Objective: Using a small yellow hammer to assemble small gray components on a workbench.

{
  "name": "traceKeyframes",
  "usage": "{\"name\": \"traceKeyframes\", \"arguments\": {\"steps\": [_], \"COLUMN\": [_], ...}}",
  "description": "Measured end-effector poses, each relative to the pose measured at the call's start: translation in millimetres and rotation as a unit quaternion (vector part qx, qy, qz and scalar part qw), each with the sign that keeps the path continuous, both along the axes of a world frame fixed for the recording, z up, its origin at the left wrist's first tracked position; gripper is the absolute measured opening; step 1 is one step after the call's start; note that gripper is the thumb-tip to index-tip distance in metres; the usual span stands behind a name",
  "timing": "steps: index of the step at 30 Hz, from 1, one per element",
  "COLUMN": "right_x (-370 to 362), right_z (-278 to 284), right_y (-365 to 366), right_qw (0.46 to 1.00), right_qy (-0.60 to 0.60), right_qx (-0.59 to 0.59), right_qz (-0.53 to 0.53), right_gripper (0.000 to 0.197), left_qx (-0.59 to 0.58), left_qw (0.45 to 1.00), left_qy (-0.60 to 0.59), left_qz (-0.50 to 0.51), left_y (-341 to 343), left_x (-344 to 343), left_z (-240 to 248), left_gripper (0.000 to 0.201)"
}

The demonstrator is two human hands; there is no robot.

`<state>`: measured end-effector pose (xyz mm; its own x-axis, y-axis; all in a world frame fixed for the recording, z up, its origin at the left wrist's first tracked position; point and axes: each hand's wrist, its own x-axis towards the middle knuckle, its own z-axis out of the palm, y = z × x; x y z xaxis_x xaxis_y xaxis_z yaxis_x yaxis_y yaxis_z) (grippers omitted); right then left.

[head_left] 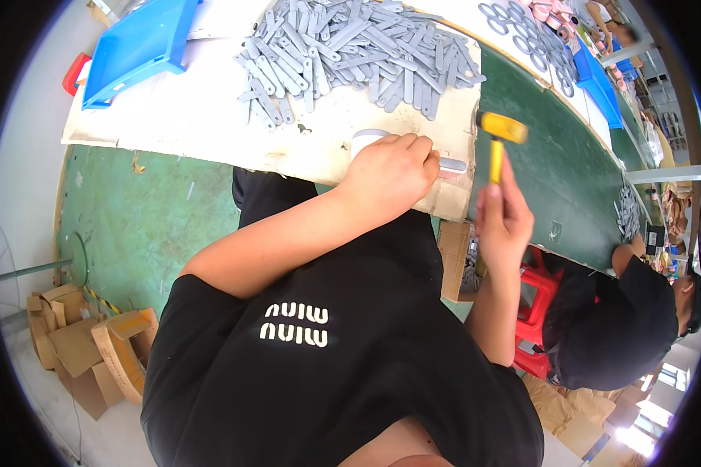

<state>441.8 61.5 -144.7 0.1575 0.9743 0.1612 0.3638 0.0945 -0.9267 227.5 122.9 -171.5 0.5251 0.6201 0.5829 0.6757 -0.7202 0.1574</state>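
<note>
My left hand (393, 175) is closed around a long part with a grey strip on top (453, 165), near the front edge of the cardboard-covered table (187, 124). The middle of that part is hidden under my fingers; a pale rounded end shows on the far left side of the hand. In my right hand (506, 226) is a small yellow mallet (503, 128), gripped by its handle with the head raised to the right of the part. Beyond my left hand lies a large heap of flat grey plastic strips (350, 54) with rounded ends.
A blue tray (136, 50) stands at the table's far left. On the right runs a dark green surface (553, 163), with grey rings (522, 35) and another blue bin (597, 86) beyond. A co-worker in black (615, 327) sits at right near red stools (533, 300). Cardboard boxes (86, 342) lie lower left.
</note>
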Motion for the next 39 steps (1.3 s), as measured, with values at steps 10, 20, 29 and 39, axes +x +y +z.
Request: {"name": "traceKeyframes", "arguments": {"steps": [10,20,29,39], "right_x": [30.4,9.5,6.6,8.2], "right_z": [-5.3,7.7,-16.7,-31.9], "right_y": [-44.2,-41.7,-43.3,-43.0], "right_qw": [0.97,0.976,0.999,0.994], "right_qy": [-0.236,-0.208,0.009,0.105], "right_qx": [-0.062,0.007,0.027,0.03], "right_qz": [0.019,0.063,0.015,0.014], "right_gripper": [0.045,0.047,0.048,0.047], "left_qx": [0.015,0.002,-0.056,-0.041], "left_qw": [1.0,1.0,0.998,0.993], "left_qy": [-0.012,-0.021,0.002,-0.044], "left_qz": [-0.006,-0.007,-0.001,-0.104], "left_y": [0.5,0.2,2.1,4.3], "left_x": [0.7,0.8,0.6,-27.0], "left_z": [-1.4,1.7,9.8,24.0], "left_gripper": [0.022,0.019,0.025,0.021]}}
